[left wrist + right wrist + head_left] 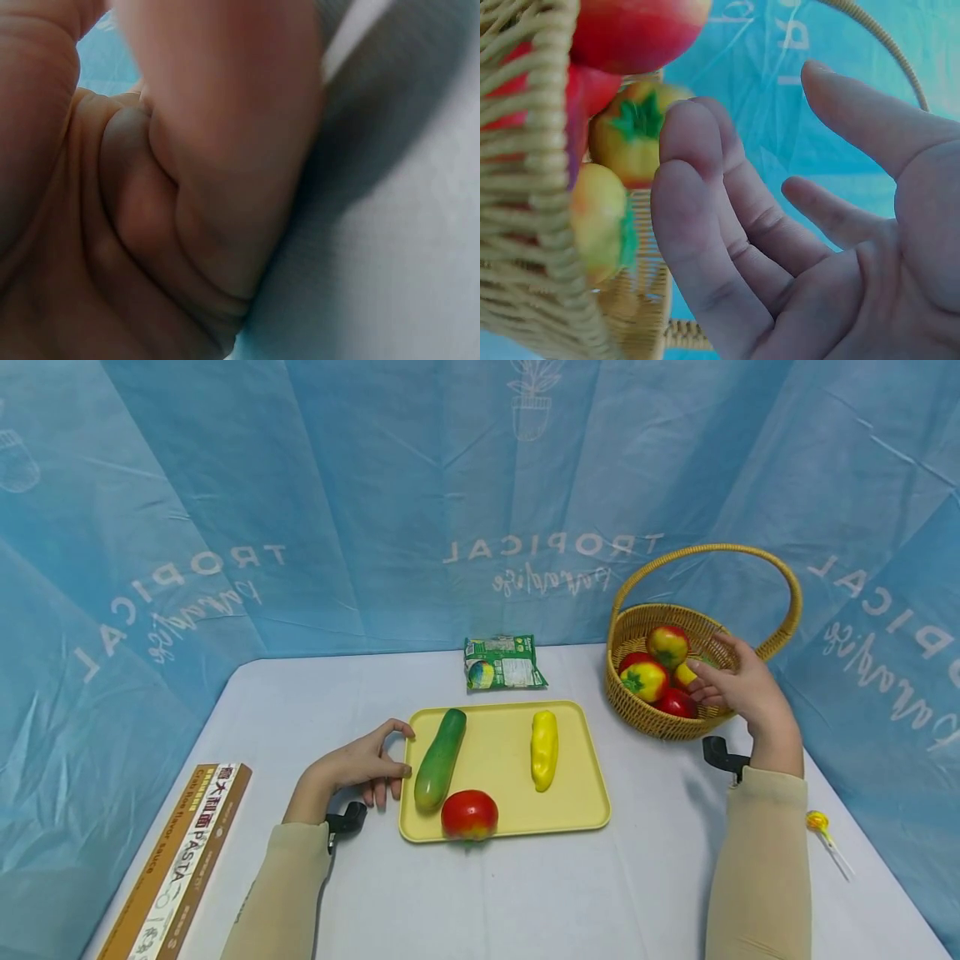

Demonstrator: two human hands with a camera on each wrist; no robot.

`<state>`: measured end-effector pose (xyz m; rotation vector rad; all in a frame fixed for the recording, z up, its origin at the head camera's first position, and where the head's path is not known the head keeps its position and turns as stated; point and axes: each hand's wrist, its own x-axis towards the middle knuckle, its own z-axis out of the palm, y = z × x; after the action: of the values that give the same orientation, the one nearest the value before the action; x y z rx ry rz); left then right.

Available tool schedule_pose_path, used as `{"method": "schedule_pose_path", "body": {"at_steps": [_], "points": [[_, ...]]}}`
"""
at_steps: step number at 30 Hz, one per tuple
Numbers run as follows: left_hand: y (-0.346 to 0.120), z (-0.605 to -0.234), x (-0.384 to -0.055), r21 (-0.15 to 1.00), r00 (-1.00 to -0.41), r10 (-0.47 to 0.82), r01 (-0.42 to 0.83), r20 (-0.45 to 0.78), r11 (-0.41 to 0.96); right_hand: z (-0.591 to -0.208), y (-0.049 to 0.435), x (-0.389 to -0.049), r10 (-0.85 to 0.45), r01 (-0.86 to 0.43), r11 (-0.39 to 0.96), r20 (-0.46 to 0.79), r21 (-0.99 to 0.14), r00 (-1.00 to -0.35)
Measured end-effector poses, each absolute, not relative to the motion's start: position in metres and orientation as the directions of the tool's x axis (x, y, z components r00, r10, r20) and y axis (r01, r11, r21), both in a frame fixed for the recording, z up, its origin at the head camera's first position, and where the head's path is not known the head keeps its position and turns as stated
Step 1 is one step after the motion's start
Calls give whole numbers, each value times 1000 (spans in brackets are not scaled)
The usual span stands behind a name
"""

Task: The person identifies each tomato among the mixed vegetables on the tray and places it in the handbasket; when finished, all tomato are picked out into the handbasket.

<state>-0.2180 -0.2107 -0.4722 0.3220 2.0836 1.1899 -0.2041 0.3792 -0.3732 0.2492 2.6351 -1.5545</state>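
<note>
My right hand (731,681) is over the right side of a wicker basket (652,718), its fingers loosely bent and holding nothing. Several red-and-yellow fruits (667,646) lie in the basket; in the right wrist view, a yellowish fruit with a green leafy top (634,135) is close to the fingertips. At the left rim of a yellow tray (495,768), my left hand (363,762) curves its index finger and thumb, which appear to touch the rim, set apart. On the tray are a green cucumber (441,760), a red tomato (469,815) and a long yellow vegetable (544,750).
Behind the tray lies a green snack packet (504,662). A long pasta box (176,860) is along the left table edge. Near the right edge is a lollipop (819,822). The basket's tall handle (705,548) arches above it, and a blue curtain (390,510) encloses the table.
</note>
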Motion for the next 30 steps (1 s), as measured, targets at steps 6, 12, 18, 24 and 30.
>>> {"method": "schedule_pose_path", "body": {"at_steps": [6,12,18,24,30], "points": [[-210,-472,-217,828,-724,517,-133,-457,545,-362,364,-202,26,89,480,-88,-873,-996],[-211,-471,-217,825,-723,516,-132,-459,549,-351,335,-200,-97,-17,446,-29,-895,-995],[-210,-471,-217,821,-725,507,-144,-467,552,-346,309,-197,-270,-65,393,-48,-917,-962],[-210,-470,-217,825,-718,518,-140,-466,548,-348,291,-199,-392,-94,375,-66,-922,-918],[-211,-470,-217,824,-712,523,-139,-468,549,-353,274,-201,-532,-131,339,-75,-932,-844]]}}
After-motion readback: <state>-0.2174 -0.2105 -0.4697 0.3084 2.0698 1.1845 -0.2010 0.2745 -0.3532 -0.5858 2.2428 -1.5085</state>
